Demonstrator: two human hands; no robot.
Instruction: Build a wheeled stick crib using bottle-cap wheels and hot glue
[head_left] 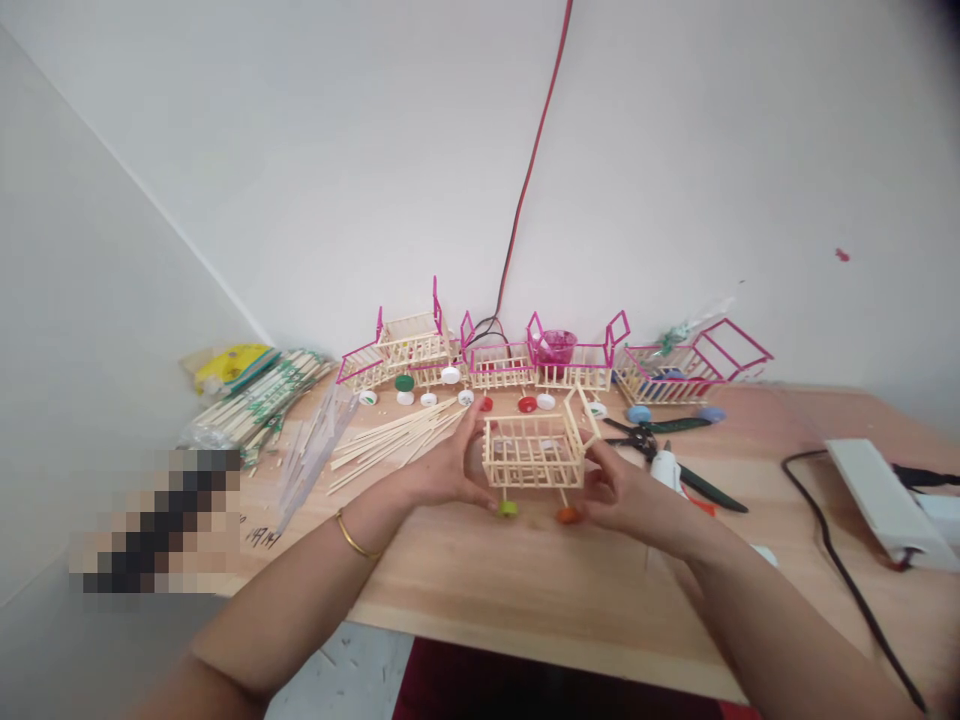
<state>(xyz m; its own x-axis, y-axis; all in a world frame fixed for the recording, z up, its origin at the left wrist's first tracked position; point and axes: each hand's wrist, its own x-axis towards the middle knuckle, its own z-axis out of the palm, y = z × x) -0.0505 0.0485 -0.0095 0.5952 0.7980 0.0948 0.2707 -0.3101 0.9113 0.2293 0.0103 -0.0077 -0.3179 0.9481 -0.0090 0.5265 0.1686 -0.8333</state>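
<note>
A small unpainted stick-built toy cart [534, 476] stands upright in the middle, between my two hands. Its cage-like basket has a slanted handle frame on the right. Below it show a green bottle-cap wheel [508, 509] and an orange one [568, 515]. My left hand [448, 468] grips the cart's left end, thumb low near the green wheel and fingers behind. At the other end, my right hand [622, 492] has curled fingers on the handle side and close to the orange wheel. Some fingertips of both hands are hidden.
Several pink-trimmed stick carts [501, 372] line the wall, with a pink cup [557, 350] behind. Loose sticks [397, 440] and packaged sticks [259, 400] lie left. Pliers [637, 436], a glue gun [665, 467], a black cable [825, 530] and a white power strip [874, 495] lie right.
</note>
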